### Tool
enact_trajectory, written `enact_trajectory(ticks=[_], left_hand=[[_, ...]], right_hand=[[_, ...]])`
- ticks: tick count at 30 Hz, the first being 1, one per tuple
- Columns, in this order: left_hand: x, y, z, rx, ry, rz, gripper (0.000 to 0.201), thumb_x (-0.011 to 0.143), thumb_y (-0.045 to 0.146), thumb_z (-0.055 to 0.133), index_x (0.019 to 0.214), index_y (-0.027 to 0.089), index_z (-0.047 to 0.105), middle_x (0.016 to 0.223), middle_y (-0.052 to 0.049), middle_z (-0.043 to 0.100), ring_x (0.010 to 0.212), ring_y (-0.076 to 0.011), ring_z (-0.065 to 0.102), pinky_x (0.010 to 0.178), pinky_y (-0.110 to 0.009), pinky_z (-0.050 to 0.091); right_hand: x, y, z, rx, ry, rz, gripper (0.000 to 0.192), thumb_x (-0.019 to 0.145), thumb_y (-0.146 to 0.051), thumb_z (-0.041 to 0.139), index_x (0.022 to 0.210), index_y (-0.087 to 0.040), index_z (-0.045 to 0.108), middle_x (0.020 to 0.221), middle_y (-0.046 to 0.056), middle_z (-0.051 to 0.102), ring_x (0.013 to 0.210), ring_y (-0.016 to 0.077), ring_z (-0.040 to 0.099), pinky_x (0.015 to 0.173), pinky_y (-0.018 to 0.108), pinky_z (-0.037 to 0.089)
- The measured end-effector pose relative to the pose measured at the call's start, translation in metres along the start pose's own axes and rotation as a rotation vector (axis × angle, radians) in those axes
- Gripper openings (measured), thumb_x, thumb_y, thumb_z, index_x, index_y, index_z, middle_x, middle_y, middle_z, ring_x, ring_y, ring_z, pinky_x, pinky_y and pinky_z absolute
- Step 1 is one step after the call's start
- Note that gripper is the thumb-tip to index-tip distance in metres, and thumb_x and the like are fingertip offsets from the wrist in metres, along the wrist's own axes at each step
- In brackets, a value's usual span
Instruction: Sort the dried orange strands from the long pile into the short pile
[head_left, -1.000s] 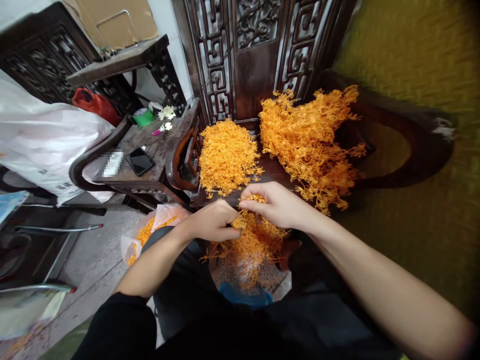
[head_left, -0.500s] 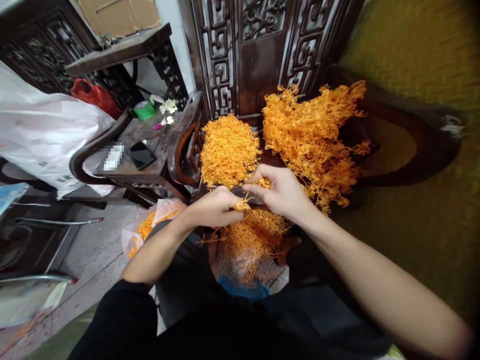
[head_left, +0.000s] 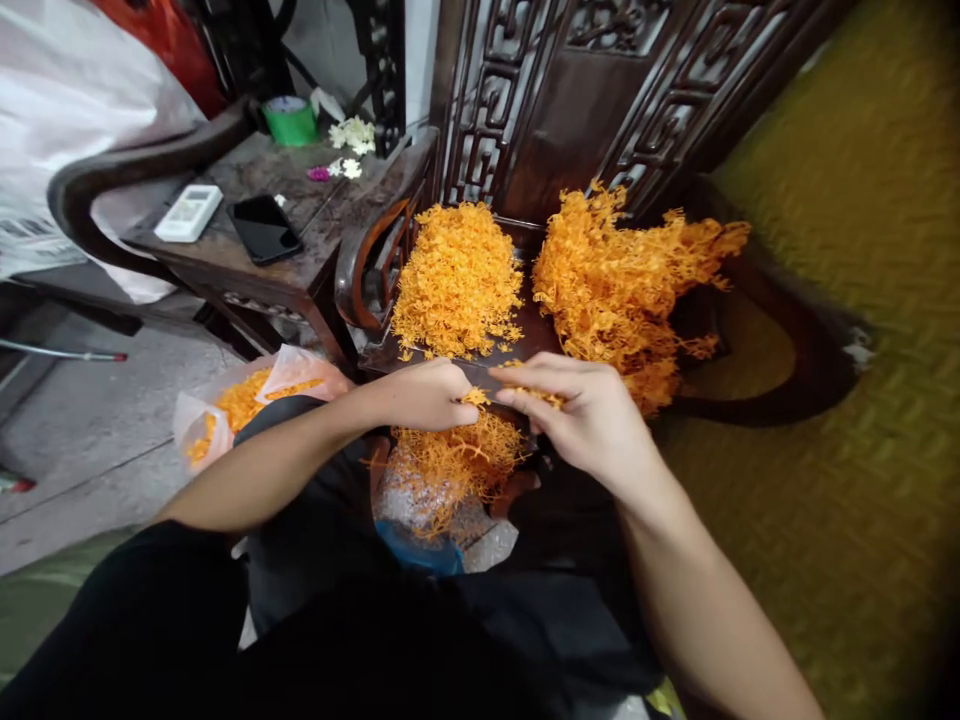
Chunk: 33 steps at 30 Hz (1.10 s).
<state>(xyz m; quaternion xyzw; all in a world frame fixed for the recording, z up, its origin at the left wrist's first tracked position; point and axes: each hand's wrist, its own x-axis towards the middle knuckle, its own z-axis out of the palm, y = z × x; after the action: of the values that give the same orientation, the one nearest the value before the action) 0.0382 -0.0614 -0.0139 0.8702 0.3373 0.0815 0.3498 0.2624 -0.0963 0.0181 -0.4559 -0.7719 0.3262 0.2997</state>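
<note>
Head view: both hands meet over the front edge of the carved wooden chair seat point(head_left: 525, 335), which serves as the landmark. The left hand point(head_left: 424, 395) is closed in a pinch grip on a small orange sprig point(head_left: 474, 398); the right hand point(head_left: 592, 415) is closed likewise on a thin orange strand point(head_left: 544, 398) of the same material. Directly below the seat edge, in the lap, lies a loose bundle of orange fronds point(head_left: 457, 460) over a clear plastic bag point(head_left: 409, 500). On the seat, the left heap of small orange pieces point(head_left: 457, 280) sits just beside the right heap of longer branched fronds point(head_left: 622, 290). Left of the chair stand a side table point(head_left: 225, 265) with a phone point(head_left: 264, 228) and a remote point(head_left: 187, 212). Judged step: a piece is being pulled off its stem. The next move appears to call for a short, clean separation without scattering pieces.
</note>
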Motion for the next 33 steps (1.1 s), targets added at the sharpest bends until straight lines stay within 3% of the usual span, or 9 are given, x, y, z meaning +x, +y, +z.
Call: enact_trajectory(ticks=[5, 8, 14, 20, 22, 25, 26, 29, 33], left_hand=[[-0.001, -0.012, 0.024, 0.350, 0.276, -0.093, 0.032, 0.089, 0.038, 0.059, 0.067, 0.015, 0.063, 0.062, -0.003, 0.054, 0.063, -0.0158, 0.053, 0.064, -0.031, 0.043], [-0.003, -0.012, 0.034, 0.448, 0.312, -0.108, 0.032, 0.092, 0.037, 0.057, 0.079, 0.012, 0.072, 0.073, -0.010, 0.065, 0.072, -0.0210, 0.062, 0.069, -0.034, 0.049], [0.001, 0.001, 0.025, 0.302, 0.177, -0.197, 0.037, 0.094, 0.030, 0.046, 0.082, 0.012, 0.076, 0.076, -0.013, 0.071, 0.074, -0.0240, 0.069, 0.074, -0.038, 0.053], [-0.001, 0.014, -0.001, 0.103, 0.068, -0.240, 0.033, 0.089, 0.027, 0.050, 0.083, 0.012, 0.079, 0.077, -0.016, 0.075, 0.072, -0.0256, 0.071, 0.069, -0.037, 0.054], [-0.005, 0.017, 0.004, 0.071, -0.100, -0.190, 0.029, 0.085, 0.027, 0.056, 0.082, 0.011, 0.080, 0.076, -0.018, 0.075, 0.068, -0.0270, 0.071, 0.062, -0.037, 0.054], [-0.008, 0.020, 0.030, 0.065, -0.468, -0.047, 0.022, 0.074, 0.022, 0.068, 0.086, 0.011, 0.082, 0.082, -0.019, 0.078, 0.071, -0.0317, 0.073, 0.057, -0.039, 0.057], [-0.008, 0.020, 0.040, 0.094, -0.529, -0.010, 0.023, 0.073, 0.018, 0.069, 0.090, 0.012, 0.082, 0.088, -0.019, 0.079, 0.077, -0.0335, 0.075, 0.060, -0.042, 0.059], [-0.004, 0.015, 0.063, 0.188, -0.530, 0.018, 0.026, 0.074, 0.010, 0.069, 0.097, 0.012, 0.081, 0.104, -0.019, 0.080, 0.095, -0.0361, 0.076, 0.075, -0.048, 0.064], [0.002, 0.007, 0.071, 0.226, -0.499, -0.012, 0.029, 0.073, 0.010, 0.075, 0.102, 0.009, 0.080, 0.111, -0.020, 0.079, 0.103, -0.0375, 0.075, 0.082, -0.051, 0.064]], right_hand=[[0.001, 0.000, 0.029, -0.137, -0.126, -0.030, 0.031, 0.100, -0.033, 0.063, 0.124, -0.020, 0.077, 0.098, 0.010, 0.076, 0.084, 0.0234, 0.071, 0.081, 0.038, 0.055], [0.005, 0.006, 0.037, -0.227, -0.121, -0.008, 0.031, 0.099, -0.032, 0.062, 0.122, -0.018, 0.076, 0.105, 0.012, 0.077, 0.092, 0.0272, 0.072, 0.084, 0.040, 0.055], [0.010, 0.012, 0.041, -0.324, 0.027, -0.023, 0.015, 0.098, -0.024, 0.059, 0.092, -0.019, 0.072, 0.092, 0.009, 0.074, 0.085, 0.0248, 0.071, 0.080, 0.037, 0.054], [0.018, 0.015, 0.043, -0.350, 0.182, 0.017, 0.015, 0.098, -0.032, 0.061, 0.090, -0.023, 0.069, 0.090, 0.008, 0.074, 0.081, 0.0247, 0.069, 0.078, 0.038, 0.053], [0.027, 0.025, 0.034, -0.290, 0.331, 0.125, 0.017, 0.095, -0.039, 0.065, 0.091, -0.023, 0.070, 0.084, 0.009, 0.072, 0.073, 0.0244, 0.067, 0.070, 0.038, 0.052], [0.050, 0.056, 0.012, -0.003, 0.630, 0.376, 0.029, 0.082, -0.048, 0.078, 0.093, -0.023, 0.069, 0.064, 0.004, 0.061, 0.051, 0.0190, 0.055, 0.047, 0.032, 0.038], [0.060, 0.071, 0.006, 0.113, 0.635, 0.432, 0.033, 0.078, -0.050, 0.080, 0.093, -0.024, 0.066, 0.063, 0.001, 0.059, 0.051, 0.0171, 0.053, 0.045, 0.030, 0.035], [0.094, 0.118, 0.009, 0.203, 0.579, 0.481, 0.044, 0.070, -0.057, 0.079, 0.086, -0.024, 0.055, 0.068, -0.004, 0.055, 0.049, 0.0125, 0.050, 0.045, 0.026, 0.038], [0.132, 0.173, 0.054, 0.248, 0.575, 0.484, 0.041, 0.073, -0.058, 0.069, 0.083, -0.024, 0.048, 0.071, -0.005, 0.055, 0.065, 0.0126, 0.058, 0.057, 0.023, 0.047]])
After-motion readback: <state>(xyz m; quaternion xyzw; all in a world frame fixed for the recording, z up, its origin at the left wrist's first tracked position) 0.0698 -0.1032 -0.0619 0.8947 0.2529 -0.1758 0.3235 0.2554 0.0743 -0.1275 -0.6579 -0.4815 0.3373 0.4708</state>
